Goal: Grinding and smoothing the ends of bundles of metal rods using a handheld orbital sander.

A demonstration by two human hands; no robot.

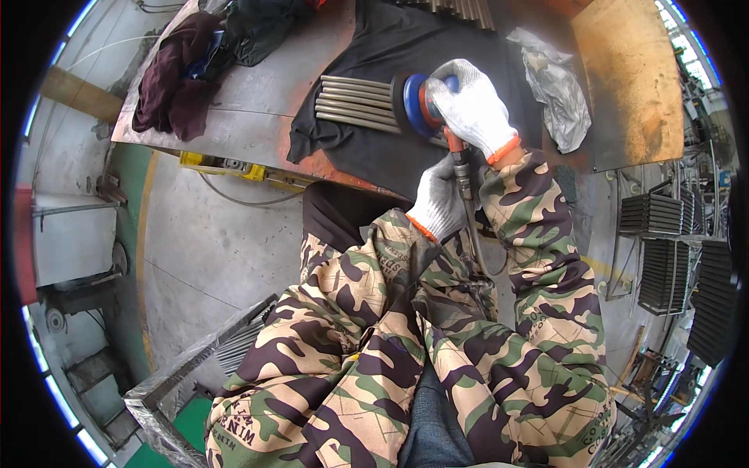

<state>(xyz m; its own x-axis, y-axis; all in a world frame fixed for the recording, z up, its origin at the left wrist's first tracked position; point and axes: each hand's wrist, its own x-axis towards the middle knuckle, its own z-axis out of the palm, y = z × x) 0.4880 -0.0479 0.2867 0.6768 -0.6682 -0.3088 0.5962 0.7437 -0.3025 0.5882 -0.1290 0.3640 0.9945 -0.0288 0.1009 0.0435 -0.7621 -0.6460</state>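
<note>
My right hand [472,109], in a white knit glove with an orange cuff, is closed over the top of a handheld disc sander [418,103] with a blue body and orange-red handle. The sander's dark round pad stands tilted over the right end of a row of several thin metal rods [353,101], which lie side by side on black cloth [390,160]. My left hand [439,201], gloved alike, is just below the rods' right end, beside the sander's hose fitting [463,181]. Its fingertips are hidden behind the handle and fitting.
More rods [460,9] lie at the table's far edge. Crumpled plastic [555,93] and a brown board [628,86] are at the right, dark clothing [175,86] at the far left. A metal frame [168,390] stands at my lower left. The hose [477,242] hangs by my lap.
</note>
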